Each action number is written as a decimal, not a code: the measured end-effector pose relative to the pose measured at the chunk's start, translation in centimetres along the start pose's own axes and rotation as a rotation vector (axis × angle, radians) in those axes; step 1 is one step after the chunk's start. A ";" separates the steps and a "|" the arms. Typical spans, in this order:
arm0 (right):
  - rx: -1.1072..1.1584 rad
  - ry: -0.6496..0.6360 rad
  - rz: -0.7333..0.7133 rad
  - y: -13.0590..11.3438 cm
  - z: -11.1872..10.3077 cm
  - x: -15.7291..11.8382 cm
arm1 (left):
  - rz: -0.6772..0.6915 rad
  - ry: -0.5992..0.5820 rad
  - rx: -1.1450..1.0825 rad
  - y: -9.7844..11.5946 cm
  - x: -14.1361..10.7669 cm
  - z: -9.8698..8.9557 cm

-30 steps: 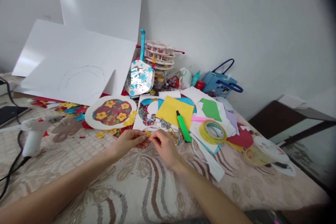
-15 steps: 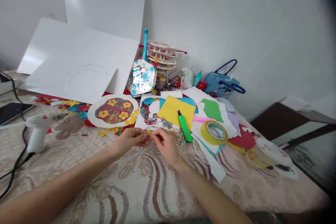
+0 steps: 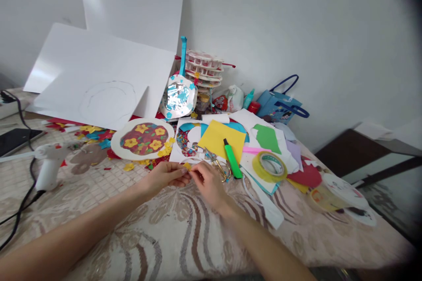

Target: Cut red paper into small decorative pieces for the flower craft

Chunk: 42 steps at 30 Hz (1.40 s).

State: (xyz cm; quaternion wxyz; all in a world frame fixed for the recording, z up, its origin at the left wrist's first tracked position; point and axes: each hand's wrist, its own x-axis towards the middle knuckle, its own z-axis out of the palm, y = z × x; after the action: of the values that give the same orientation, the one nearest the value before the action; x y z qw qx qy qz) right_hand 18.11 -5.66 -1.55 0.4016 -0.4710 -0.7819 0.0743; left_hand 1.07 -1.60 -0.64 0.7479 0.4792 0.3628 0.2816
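Observation:
Fingertips of my left hand (image 3: 168, 174) and my right hand (image 3: 207, 180) meet above the front middle of the table, pinching a small yellow paper piece (image 3: 187, 166) between them. The fingers hide most of it. Just behind and left lies a white-rimmed oval (image 3: 115, 142) with yellow paper flowers on a red centre. Loose yellow flowers (image 3: 165, 149) rest on its right edge. Gold-handled scissors (image 3: 224, 172) lie right of my right hand, beside a green marker (image 3: 232, 159) on a yellow sheet (image 3: 214, 136).
A white glue gun (image 3: 48, 175) with a black cord stands at the left, near a phone (image 3: 18, 140). Clear yellow tape (image 3: 269, 167) and paper scraps lie right. White boards (image 3: 82, 66), a stacked paper craft (image 3: 204, 68) and a blue bag (image 3: 277, 105) are behind.
The fingers of both hands have shifted slightly around the yellow piece. The whole view has moved a little; the other things lie as before.

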 end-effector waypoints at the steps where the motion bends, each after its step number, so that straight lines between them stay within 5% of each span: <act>1: 0.005 -0.009 -0.007 0.0 0.0 0.0 | 0.005 -0.001 0.008 0.0 0.0 0.0; 35: -0.072 -0.036 -0.080 0.5 0.1 -0.4 | -0.016 -0.016 -0.041 -0.2 0.0 0.0; 39: 0.038 -0.013 -0.068 0.2 -0.1 -0.1 | 0.012 0.008 -0.024 -0.4 0.1 0.0; 42: 0.207 -0.014 0.074 0.0 -0.3 0.2 | 0.081 0.017 0.092 -0.4 0.1 0.1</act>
State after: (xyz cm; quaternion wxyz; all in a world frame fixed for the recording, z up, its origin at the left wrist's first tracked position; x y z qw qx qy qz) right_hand 18.26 -5.55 -1.23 0.4396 -0.4551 -0.7549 0.1727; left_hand 1.19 -1.72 -0.98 0.7100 0.5252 0.3618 0.2988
